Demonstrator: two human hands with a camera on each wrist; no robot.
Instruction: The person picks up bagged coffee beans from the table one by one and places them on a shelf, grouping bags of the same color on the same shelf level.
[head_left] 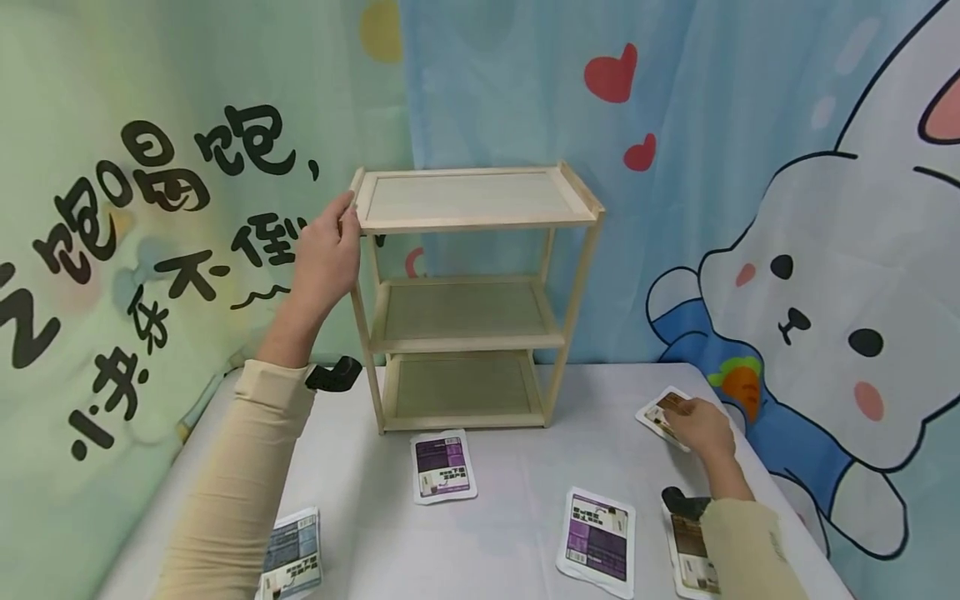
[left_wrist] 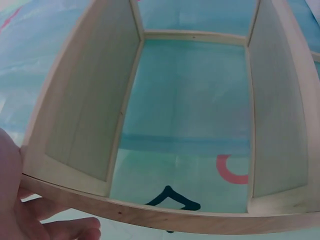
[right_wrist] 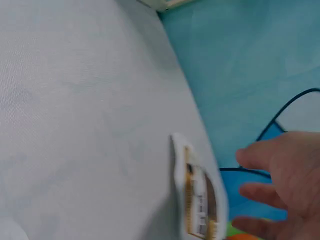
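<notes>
Packet [head_left: 658,418] at four o'clock from the shelf [head_left: 468,312] looks light, slippery; pinch its edge. Right grip [head_left: 702,429] spreads loosely beside it; left grip [head_left: 326,254] clasps the shelf.

**Big Characters on the Cloth, Small Print on the Packets**

On the green curtain [head_left: 330,50], upper left of the head view, we read large black Chinese characters: "喝吧" with a comma after it, then "不倒" lower down, with a wavy mark beneath. Other characters slant toward the left edge; we cannot read them all with certainty.

Black Chinese lines also stand on the centre purple packet [head_left: 442,467], the lower-right purple packet [head_left: 597,542] and the blue packet [head_left: 292,554] at lower left, too small for us to read. On the upper brown packet [head_left: 656,417], at right, and the lower brown packet [head_left: 693,554], we can make out no words.
</notes>
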